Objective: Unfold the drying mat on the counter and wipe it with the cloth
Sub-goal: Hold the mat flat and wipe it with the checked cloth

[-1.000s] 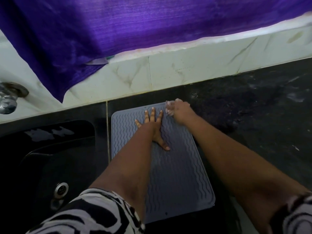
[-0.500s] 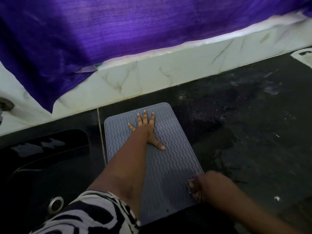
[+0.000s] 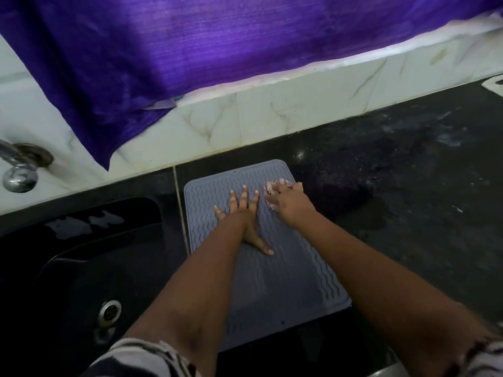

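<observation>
My left hand (image 3: 245,213) lies flat, fingers spread, on one mat (image 3: 285,281). My right hand (image 3: 288,204), just beside, is clenched around one cloth (image 3: 269,190).

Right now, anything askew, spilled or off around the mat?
The drying mat lies unfolded but skewed to the counter seam, its near edge at the counter's front edge. The counter to its right shows pale smears and specks. The purple cloth hangs unevenly over the backsplash.
</observation>
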### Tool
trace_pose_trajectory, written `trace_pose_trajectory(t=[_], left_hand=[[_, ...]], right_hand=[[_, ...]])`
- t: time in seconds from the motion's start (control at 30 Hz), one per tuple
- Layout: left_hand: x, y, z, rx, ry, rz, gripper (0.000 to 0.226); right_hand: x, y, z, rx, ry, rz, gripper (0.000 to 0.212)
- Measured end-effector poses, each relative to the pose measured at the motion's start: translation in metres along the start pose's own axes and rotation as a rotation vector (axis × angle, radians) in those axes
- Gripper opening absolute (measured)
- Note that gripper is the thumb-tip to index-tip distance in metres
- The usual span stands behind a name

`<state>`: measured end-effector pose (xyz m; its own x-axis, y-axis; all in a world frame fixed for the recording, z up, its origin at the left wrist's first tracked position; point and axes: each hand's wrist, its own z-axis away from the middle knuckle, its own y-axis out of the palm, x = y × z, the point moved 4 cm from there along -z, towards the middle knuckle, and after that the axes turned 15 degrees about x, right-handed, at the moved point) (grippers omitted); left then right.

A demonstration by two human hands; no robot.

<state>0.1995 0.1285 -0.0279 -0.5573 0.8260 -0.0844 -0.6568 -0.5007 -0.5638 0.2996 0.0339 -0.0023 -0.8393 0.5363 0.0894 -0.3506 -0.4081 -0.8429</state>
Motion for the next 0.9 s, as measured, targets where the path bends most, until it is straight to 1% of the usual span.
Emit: trace_pose_trajectory(t=[0.13,0.2,0.23,0.3,0.37,0.43,0.47,0.5,0.53,0.57,0.6,0.63,0.7,0.73,0.83,0.9], left_hand=[[-0.003,-0.002,0.008,-0.020,0.019,0.000,0.162],[-0.002,-0.001,0.009,-0.026,0.032,0.002,0.160],[-0.002,0.000,0.010,-0.030,0.038,0.005,0.159],[-0.003,0.000,0.014,-0.041,0.050,0.001,0.157],[-0.004,0.002,0.020,-0.058,0.065,-0.018,0.154],[-0.004,0.006,0.030,-0.141,0.090,-0.058,0.146],[-0.005,0.010,0.036,-0.204,0.105,-0.072,0.139],[-0.007,0.016,0.042,-0.287,0.115,-0.072,0.127],[-0.009,0.025,0.048,-0.390,0.118,-0.064,0.111],[-0.010,0.037,0.054,-0.488,0.114,-0.044,0.094],[-0.011,0.051,0.059,-0.547,0.112,-0.001,0.081],[-0.011,0.065,0.063,-0.559,0.117,0.050,0.076],[-0.007,0.090,0.068,-0.507,0.115,0.073,0.080],[-0.005,0.097,0.070,-0.493,0.108,0.035,0.083],[-0.001,0.106,0.075,-0.508,0.080,-0.058,0.087],[-0.005,0.109,0.076,-0.499,0.059,-0.062,0.087]], right_hand=[[-0.001,0.059,0.083,0.047,-0.016,0.140,0.057],[0.003,0.092,0.133,0.058,-0.051,0.130,0.060],[0.006,0.106,0.157,0.081,-0.067,0.085,0.059],[0.011,0.118,0.196,0.159,-0.052,-0.115,0.054],[0.008,0.114,0.217,0.233,-0.012,-0.365,0.044],[0.004,0.095,0.221,0.307,-0.056,-0.621,0.028],[0.000,0.083,0.215,0.251,-0.081,-0.769,0.023],[-0.006,0.070,0.205,0.161,-0.062,-0.771,0.021],[-0.009,0.057,0.189,0.067,-0.057,-0.738,0.025],[-0.007,0.049,0.176,-0.007,-0.048,-0.649,0.031],[-0.002,0.047,0.163,-0.052,-0.059,-0.614,0.035],[0.006,0.052,0.153,-0.026,-0.043,-0.528,0.037],[0.021,0.076,0.146,0.025,0.045,-0.241,0.046],[0.026,0.091,0.150,0.006,0.091,-0.179,0.050],[0.031,0.129,0.180,-0.029,0.112,-0.082,0.057],[0.031,0.145,0.202,0.025,0.123,-0.060,0.064]])
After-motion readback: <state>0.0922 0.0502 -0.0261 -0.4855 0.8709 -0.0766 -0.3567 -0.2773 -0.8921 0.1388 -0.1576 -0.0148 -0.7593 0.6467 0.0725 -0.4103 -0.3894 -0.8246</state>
